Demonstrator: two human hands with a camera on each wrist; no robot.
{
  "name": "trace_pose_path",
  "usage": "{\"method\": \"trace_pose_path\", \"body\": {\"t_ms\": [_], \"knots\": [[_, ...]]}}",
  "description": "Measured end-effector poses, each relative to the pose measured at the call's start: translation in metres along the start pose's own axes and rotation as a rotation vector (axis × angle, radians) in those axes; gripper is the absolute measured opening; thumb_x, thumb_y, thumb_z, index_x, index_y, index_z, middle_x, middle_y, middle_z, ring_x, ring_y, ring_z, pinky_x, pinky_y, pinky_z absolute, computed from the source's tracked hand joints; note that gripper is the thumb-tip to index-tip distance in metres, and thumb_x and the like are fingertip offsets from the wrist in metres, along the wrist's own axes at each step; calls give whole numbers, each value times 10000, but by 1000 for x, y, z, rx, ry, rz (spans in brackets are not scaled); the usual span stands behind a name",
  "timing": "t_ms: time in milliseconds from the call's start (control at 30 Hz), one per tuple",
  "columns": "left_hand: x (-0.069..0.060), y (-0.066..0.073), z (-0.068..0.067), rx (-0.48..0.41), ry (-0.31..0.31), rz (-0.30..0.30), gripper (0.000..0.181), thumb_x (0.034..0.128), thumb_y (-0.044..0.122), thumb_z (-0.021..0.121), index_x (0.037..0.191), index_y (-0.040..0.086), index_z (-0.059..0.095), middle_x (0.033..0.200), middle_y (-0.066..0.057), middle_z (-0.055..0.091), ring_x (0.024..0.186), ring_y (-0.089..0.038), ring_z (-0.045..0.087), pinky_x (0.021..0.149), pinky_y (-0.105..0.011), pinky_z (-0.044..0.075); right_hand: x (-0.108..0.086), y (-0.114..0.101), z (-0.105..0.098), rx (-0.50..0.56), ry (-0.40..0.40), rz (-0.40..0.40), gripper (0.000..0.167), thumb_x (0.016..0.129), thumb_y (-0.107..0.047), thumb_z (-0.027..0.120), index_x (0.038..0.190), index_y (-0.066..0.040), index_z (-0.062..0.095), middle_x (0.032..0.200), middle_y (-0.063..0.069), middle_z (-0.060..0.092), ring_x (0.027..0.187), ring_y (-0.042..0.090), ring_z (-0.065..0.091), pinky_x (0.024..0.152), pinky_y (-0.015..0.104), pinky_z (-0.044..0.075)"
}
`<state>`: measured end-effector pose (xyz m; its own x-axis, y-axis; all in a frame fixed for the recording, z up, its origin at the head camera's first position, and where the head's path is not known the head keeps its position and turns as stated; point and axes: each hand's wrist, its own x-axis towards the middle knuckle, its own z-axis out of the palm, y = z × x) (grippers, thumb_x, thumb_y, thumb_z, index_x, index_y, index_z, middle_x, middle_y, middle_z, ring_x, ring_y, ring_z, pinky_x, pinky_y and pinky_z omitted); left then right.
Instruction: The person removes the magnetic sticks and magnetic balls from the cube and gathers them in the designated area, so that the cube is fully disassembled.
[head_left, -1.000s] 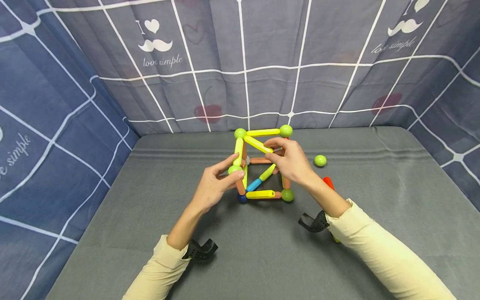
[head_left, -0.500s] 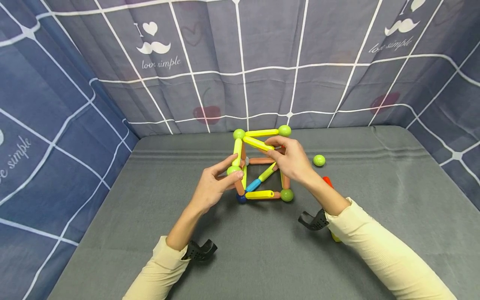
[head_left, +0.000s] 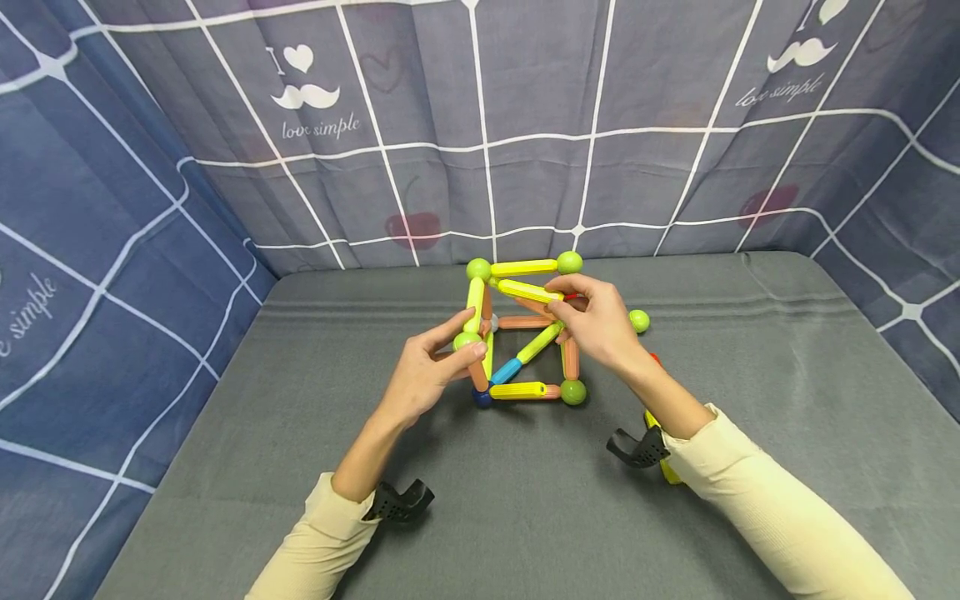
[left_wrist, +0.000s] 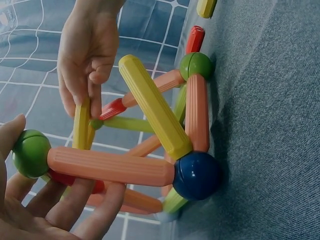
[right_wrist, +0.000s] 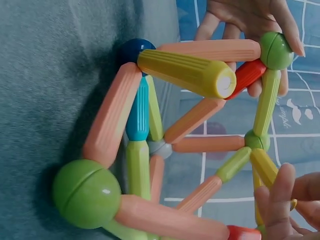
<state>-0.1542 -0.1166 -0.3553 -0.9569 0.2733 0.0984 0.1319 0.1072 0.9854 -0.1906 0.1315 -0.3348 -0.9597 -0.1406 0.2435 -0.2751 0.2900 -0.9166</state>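
Note:
A box-shaped frame of ridged magnetic rods and balls stands on the grey cloth. My left hand (head_left: 423, 379) holds the green ball (left_wrist: 31, 153) at its upper front-left corner, thumb and fingers around it. My right hand (head_left: 596, 321) pinches the end of a yellow rod (head_left: 528, 291), whose other end is near the upper back-left green ball (head_left: 478, 270). From the dark blue ball (left_wrist: 197, 176) at the lower front-left corner, another yellow rod (right_wrist: 185, 72) sticks out with its far end free. The right hand hides part of the frame's right side.
A loose green ball (head_left: 639, 321) lies just beyond the right hand. Yellow rods (head_left: 670, 469) lie partly under the right forearm, with a bit of red showing above. A grid-patterned curtain (head_left: 540, 183) hangs behind and along the sides of the grey cloth (head_left: 300, 417).
My right hand has shifted slightly right, and the pinched yellow rod has moved with it and now lies flatter. The left hand stays on its green ball.

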Motion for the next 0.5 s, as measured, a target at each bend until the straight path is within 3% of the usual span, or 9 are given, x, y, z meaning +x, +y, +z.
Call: {"method": "trace_pose_path", "body": {"t_ms": [100,267,500], "knots": [[0,0,1,7,1,1,549,946,167,692,1462,163,505,1367,-112,572,1076,-289,647,817,-375,565,-7,4,-5,88,27,14,200,901,67,627,1097,83,658,1003,241,661,524,261,611,536,364,558],[0,0,1,-9,6,-5,550,943,159,694,1460,153,507,1375,-139,563,1081,-300,645,820,-375,563,-22,8,-16,190,52,42,196,863,86,662,1057,106,644,886,167,636,553,172,591,522,292,541],[0,0,2,-13,15,-11,548,941,157,695,1457,155,511,1377,-163,557,1096,-317,634,821,-374,562,-42,10,-29,182,48,60,199,879,12,709,1061,72,656,898,156,658,471,195,547,496,281,516]]}}
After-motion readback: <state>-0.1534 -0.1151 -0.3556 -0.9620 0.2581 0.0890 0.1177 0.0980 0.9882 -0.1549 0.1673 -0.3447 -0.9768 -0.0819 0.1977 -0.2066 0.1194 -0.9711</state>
